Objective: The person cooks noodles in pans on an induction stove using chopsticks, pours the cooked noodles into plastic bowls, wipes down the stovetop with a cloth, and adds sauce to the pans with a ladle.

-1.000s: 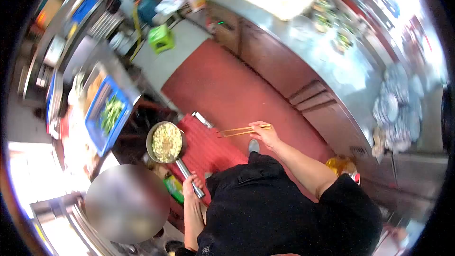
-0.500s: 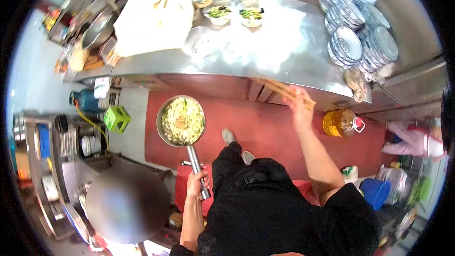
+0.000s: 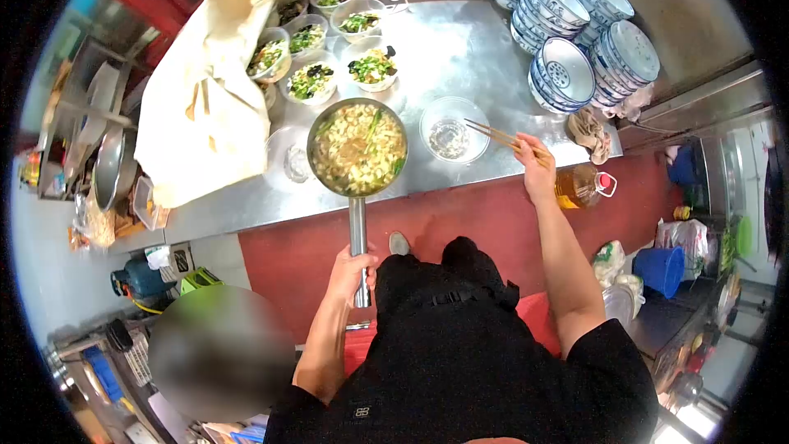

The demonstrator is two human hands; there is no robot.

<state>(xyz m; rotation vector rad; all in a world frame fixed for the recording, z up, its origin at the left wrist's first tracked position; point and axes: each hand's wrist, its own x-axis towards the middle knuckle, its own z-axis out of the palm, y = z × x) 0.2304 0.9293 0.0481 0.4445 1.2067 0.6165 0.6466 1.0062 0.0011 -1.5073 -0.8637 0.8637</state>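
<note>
My left hand (image 3: 353,275) is closed round the metal handle of a round pan (image 3: 358,148), which holds chopped food in broth with green pieces. The pan is over the front edge of the steel counter. Between the fingers of my right hand (image 3: 536,166) is a pair of chopsticks (image 3: 503,136), tips at the rim of a clear plastic bowl (image 3: 454,130) with a little something whitish or shiny inside. Left of the pan, partly hidden by it, stands another clear bowl (image 3: 288,154). Behind the pan are several plastic bowls of food with greens (image 3: 311,80).
Stacks of blue-and-white bowls (image 3: 562,74) stand at the counter's back right, beside a crumpled cloth (image 3: 588,133). A cream cloth (image 3: 205,99) covers something at the left. An oil bottle (image 3: 579,187) is below the counter edge. A blurred round patch (image 3: 220,353) hides the lower left.
The view has turned from the shelves and red floor to the counter. My left hand has brought the pan over the counter edge, and my right hand has brought the chopsticks to the clear bowl.
</note>
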